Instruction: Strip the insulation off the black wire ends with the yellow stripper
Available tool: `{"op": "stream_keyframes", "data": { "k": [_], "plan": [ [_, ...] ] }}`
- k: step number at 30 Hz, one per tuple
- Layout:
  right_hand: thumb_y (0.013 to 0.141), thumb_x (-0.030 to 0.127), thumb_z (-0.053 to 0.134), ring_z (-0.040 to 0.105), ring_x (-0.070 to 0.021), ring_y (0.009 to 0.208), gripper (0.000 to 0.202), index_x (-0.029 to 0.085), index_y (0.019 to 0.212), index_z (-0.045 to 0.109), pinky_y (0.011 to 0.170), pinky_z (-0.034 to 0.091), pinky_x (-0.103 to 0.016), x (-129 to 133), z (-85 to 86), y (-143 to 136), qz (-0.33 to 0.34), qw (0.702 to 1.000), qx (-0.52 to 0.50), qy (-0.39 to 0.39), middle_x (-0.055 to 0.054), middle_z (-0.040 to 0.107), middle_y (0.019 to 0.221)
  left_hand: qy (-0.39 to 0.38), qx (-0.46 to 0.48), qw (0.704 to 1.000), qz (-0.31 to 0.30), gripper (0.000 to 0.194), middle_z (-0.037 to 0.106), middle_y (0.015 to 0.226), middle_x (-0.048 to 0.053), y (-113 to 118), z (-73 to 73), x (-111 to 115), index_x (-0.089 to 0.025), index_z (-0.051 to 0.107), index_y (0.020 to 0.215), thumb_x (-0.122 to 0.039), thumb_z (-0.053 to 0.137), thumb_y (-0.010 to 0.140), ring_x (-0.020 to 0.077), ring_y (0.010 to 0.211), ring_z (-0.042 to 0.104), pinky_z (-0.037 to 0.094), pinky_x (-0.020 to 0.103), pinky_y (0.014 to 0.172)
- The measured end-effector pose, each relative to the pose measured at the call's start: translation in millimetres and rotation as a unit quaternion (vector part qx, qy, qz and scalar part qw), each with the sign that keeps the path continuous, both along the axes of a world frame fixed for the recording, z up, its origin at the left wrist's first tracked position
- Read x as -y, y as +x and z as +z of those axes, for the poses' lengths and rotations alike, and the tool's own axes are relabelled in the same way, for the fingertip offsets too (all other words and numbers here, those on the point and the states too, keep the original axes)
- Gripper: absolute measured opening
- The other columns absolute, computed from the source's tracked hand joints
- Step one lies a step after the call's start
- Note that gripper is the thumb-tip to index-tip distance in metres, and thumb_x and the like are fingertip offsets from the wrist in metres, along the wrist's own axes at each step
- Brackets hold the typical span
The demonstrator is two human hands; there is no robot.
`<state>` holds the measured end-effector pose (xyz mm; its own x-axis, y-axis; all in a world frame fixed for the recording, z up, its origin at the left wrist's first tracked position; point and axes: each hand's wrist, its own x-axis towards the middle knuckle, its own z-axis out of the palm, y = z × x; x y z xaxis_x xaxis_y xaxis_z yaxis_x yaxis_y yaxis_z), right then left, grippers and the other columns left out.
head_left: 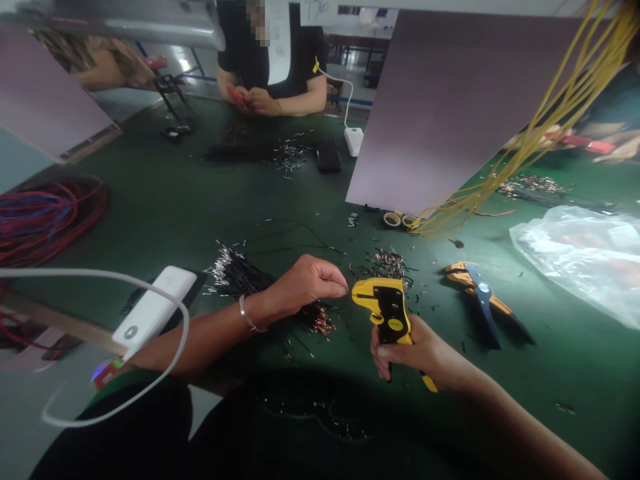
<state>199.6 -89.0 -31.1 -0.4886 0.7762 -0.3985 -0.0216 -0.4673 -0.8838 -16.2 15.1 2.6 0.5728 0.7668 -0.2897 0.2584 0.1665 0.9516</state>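
Observation:
My right hand point(407, 347) is wrapped round the handles of a yellow and black wire stripper point(393, 310), whose jaws point left. Just left of those jaws is my left hand point(317, 283), its thumb and fingers pinched together; what they hold, if anything, is too small to make out. Beneath my left wrist and hand lies a bundle of black wires point(243, 270) with silvery tips at one end and coppery ends at the other. Behind the stripper sits a pile of small cut bits point(389, 262).
A blue and orange tool point(481, 290) lies at right near a clear plastic bag point(585, 257). Yellow wires point(480, 200) hang at right. A white power bank point(155, 310) and red-blue wire coils point(45, 217) are left. A person point(273, 60) sits opposite.

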Motion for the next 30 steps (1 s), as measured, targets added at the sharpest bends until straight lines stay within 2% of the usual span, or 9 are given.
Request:
{"op": "stream_keyframes", "data": {
  "k": [16,23,28,30],
  "plan": [
    [0.074,0.032,0.068,0.051,-0.0119,0.046,0.021,0.018,0.07,0.052,0.054,0.042,-0.028,2.4,6.2,-8.7,-0.017,0.997,0.08,0.011,0.003,0.056,0.049,0.037,-0.006,0.999,-0.027,0.012,0.065,0.063,0.0,-2.8,-5.4,-3.2,-0.014,0.071,0.071,-0.025,0.067,0.069,0.0079,0.057,0.052,0.04,0.022,0.057],
    [0.074,0.036,0.068,0.049,-0.0113,0.045,0.025,0.018,0.069,0.051,0.052,0.04,-0.027,5.9,-1.5,-9.9,-0.033,0.995,0.092,0.033,0.004,0.053,0.048,0.049,-0.014,0.998,-0.041,0.013,0.064,0.063,0.0,-1.4,-4.7,-4.3,-0.013,0.07,0.071,-0.025,0.066,0.07,0.0074,0.057,0.051,0.04,0.021,0.056],
    [0.071,0.038,0.069,0.04,-0.0095,0.036,0.027,0.02,0.067,0.049,0.042,0.033,-0.025,4.0,-8.9,-8.4,-0.078,0.99,0.119,0.015,0.006,0.048,0.043,0.055,-0.023,0.998,-0.031,0.013,0.065,0.063,0.001,0.2,-7.6,-5.1,-0.013,0.071,0.072,-0.026,0.065,0.071,0.0078,0.056,0.051,0.04,0.021,0.056],
    [0.072,0.036,0.07,0.044,-0.011,0.039,0.025,0.02,0.069,0.051,0.044,0.036,-0.027,2.1,-11.8,-6.1,-0.08,0.991,0.106,0.022,0.005,0.052,0.046,0.056,-0.016,0.998,-0.028,0.013,0.065,0.064,0.001,-0.4,-9.0,-6.0,-0.014,0.07,0.072,-0.025,0.066,0.071,0.0078,0.056,0.052,0.04,0.022,0.057]
  ]
}}
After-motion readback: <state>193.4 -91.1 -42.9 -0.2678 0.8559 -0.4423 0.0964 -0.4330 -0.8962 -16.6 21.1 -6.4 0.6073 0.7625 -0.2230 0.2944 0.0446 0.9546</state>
